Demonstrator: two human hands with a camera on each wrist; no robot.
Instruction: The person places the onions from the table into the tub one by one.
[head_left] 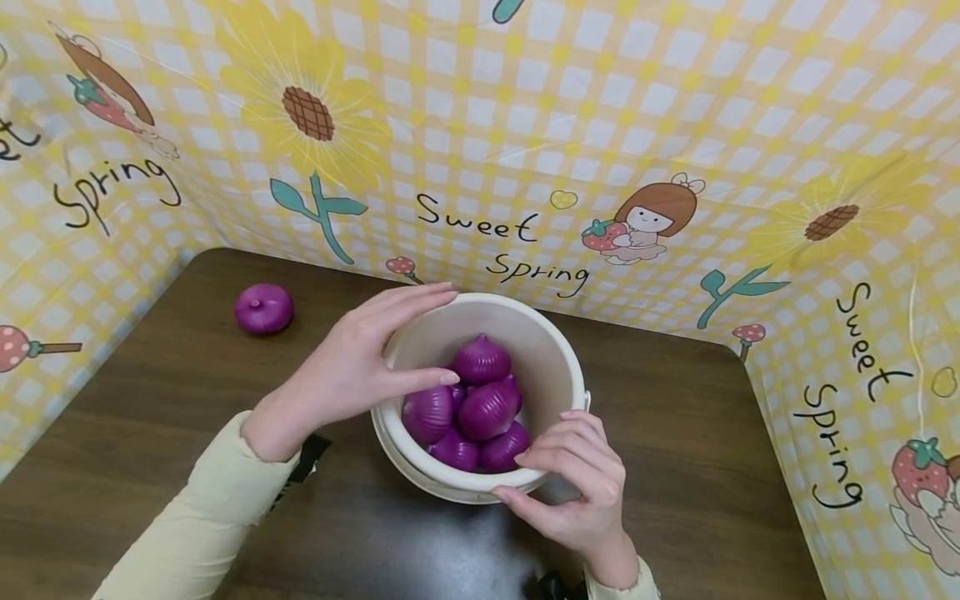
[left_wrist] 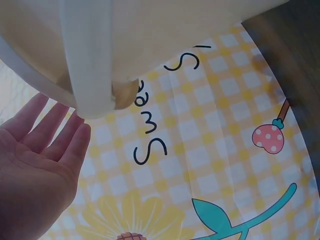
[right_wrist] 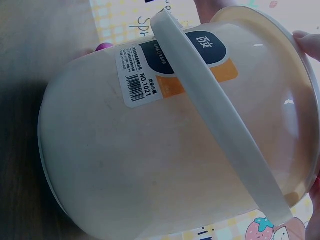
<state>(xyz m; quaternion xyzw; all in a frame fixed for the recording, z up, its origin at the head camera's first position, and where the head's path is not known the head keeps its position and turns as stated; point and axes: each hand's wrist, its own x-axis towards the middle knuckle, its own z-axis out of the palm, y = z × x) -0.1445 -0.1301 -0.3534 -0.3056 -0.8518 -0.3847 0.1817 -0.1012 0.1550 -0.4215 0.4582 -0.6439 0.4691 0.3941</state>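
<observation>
A cream-white plastic bucket (head_left: 551,358) with a handle holds several shiny purple onions (head_left: 489,410). My left hand (head_left: 352,358) grips the left side of its rim, fingers along the far-left edge and thumb reaching over the opening. Seen from the left wrist, the fingers of the left hand (left_wrist: 50,160) meet the rim beside the white handle (left_wrist: 90,55). At the front right, my right hand (head_left: 581,479) holds the rim with curled fingers and the thumb against the front edge. A printed label (right_wrist: 137,75) shows on the bucket's side in the right wrist view.
One more purple onion (head_left: 264,308) lies on the dark wooden table (head_left: 675,450) at the back left. Yellow checked cloth (head_left: 487,150) with flower and strawberry prints stands as a wall behind and at both sides.
</observation>
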